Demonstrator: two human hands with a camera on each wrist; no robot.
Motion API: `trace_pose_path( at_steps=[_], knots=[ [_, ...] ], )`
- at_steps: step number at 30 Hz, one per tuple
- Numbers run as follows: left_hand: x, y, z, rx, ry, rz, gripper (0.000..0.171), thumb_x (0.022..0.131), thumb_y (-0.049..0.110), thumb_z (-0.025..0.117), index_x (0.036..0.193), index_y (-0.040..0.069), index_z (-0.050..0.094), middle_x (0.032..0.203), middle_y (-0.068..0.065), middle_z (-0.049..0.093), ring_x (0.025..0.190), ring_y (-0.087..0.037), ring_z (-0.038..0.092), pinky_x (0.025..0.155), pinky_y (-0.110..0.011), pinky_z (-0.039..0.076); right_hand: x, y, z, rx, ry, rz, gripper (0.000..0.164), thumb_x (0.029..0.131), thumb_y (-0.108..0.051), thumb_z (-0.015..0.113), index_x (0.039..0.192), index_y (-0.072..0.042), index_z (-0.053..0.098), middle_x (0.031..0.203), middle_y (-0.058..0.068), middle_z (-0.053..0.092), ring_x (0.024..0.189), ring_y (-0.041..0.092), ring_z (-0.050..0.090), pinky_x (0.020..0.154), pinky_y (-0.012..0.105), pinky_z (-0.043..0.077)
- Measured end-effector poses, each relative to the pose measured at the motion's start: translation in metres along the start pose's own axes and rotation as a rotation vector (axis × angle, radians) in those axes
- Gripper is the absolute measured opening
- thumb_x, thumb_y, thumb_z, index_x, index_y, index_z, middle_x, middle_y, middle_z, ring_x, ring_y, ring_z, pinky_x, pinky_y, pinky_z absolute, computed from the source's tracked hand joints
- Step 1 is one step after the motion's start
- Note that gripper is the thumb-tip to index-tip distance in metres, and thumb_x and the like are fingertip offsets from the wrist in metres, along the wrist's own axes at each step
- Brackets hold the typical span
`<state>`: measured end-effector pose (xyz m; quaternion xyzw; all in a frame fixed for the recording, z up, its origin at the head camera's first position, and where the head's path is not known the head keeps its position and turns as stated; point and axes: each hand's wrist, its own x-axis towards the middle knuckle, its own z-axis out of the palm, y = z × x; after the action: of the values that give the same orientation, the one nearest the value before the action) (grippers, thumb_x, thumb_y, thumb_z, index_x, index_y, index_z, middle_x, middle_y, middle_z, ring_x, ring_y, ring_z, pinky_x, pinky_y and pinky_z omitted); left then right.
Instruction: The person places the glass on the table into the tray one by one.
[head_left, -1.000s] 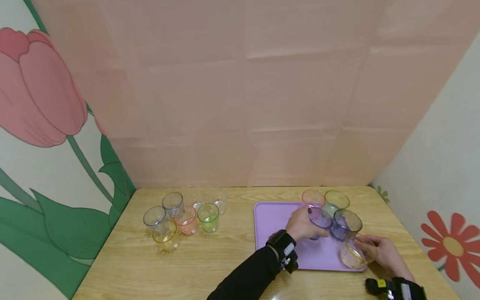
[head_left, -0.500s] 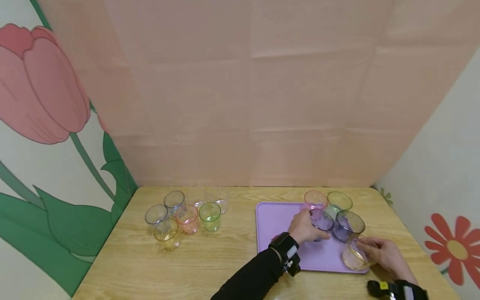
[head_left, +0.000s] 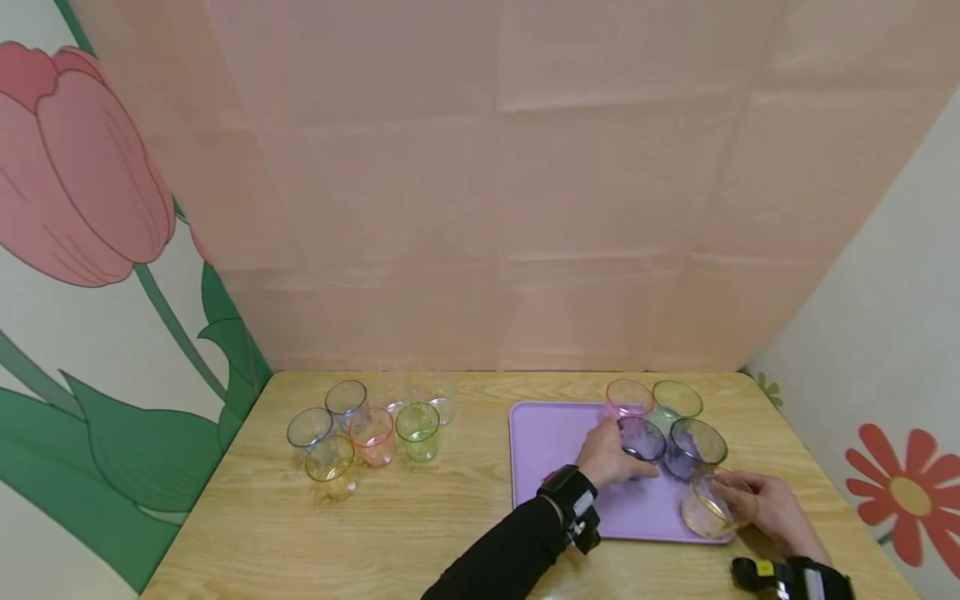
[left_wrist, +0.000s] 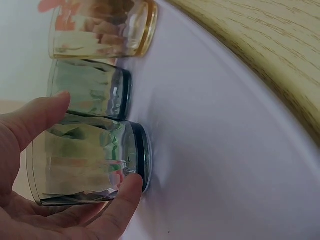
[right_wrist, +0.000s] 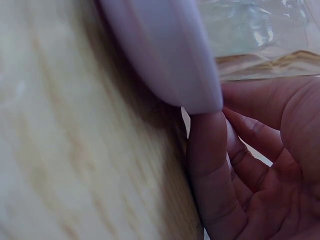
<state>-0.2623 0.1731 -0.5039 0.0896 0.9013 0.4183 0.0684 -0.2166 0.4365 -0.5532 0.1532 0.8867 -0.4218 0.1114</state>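
My left hand (head_left: 606,454) grips a dark-rimmed tumbler (head_left: 642,439) upright on the lilac tray (head_left: 547,433). In the left wrist view, that tumbler (left_wrist: 90,160) sits between thumb and fingers, its thick base right at the tray surface. At the tray's near right corner, my right hand (head_left: 765,504) holds a yellow-rimmed tumbler (head_left: 705,512). The right wrist view has its thumb along the tumbler's amber wall (right_wrist: 272,65) and a fingertip (right_wrist: 207,130) at the tray corner. Between the two held tumblers stands another dark tumbler (head_left: 697,450).
Pink-rimmed (head_left: 628,396) and green-rimmed (head_left: 677,400) tumblers stand at the tray's back right. On the table's left are several more, among them yellow (head_left: 330,467), red (head_left: 372,437), green (head_left: 417,433) and blue (head_left: 347,404) ones. Behind the table (head_left: 450,517) rises a pinkish wall covering (head_left: 495,208).
The left hand and its tumbler have shifted very slightly on the tray. The right hand stays at the yellow-rimmed tumbler; the head view has shifted a little.
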Motion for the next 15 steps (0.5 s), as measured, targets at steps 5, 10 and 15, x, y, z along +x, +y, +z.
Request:
trace_pose_path(
  at_steps=[5,10,15],
  knots=[
    [-0.0023,0.0038,-0.0021,0.007,-0.012,0.003,0.073,0.057,0.034,0.096,0.116,0.009,0.061,0.097,0.0,0.067,0.086,-0.009,0.06,0.073,-0.022,0.05,-0.0002,-0.0005,0.0,-0.004,0.005,0.002,0.069,0.086,-0.05,0.071,0.124,0.007,0.061,0.116,0.022,0.066,0.093,0.023,0.055,0.068,0.028,0.047],
    [-0.0016,0.0046,-0.0033,0.037,0.003,0.046,0.07,0.057,0.034,0.096,0.114,0.009,0.065,0.097,0.002,0.068,0.087,-0.009,0.06,0.075,-0.02,0.049,0.0006,0.0004,-0.0001,0.017,0.005,0.003,0.071,0.085,-0.05,0.071,0.125,0.007,0.06,0.117,0.023,0.065,0.094,0.023,0.055,0.068,0.028,0.048],
    [-0.0001,0.004,-0.0024,0.063,0.009,0.061,0.066,0.057,0.036,0.095,0.111,0.009,0.066,0.094,0.002,0.067,0.086,-0.008,0.059,0.075,-0.019,0.048,0.001,0.0031,0.0003,0.017,0.007,-0.004,0.073,0.085,-0.052,0.071,0.126,0.008,0.059,0.118,0.022,0.065,0.093,0.021,0.055,0.068,0.028,0.048]
  ],
)
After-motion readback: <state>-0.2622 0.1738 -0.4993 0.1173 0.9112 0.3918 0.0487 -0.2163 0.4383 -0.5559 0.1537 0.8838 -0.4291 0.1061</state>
